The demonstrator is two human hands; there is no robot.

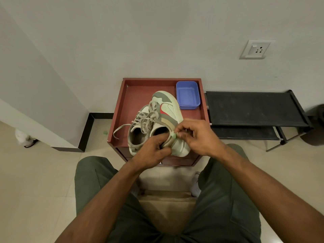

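A red-brown cabinet point(121, 109) stands against the wall. A blue plastic tub point(188, 95) sits in its back right corner. Just right of the cabinet is a black rack point(252, 107); above that, a wall socket point(255, 49). Left of the cabinet, a small green bit point(105, 132) lies on the floor.

The green piece point(173, 135) at the sneaker point(169, 107) heel is too small to identify. The second sneaker point(137, 135), at its nine o'clock, is half hidden. A dark object point(318, 127) at three o'clock is cut off.
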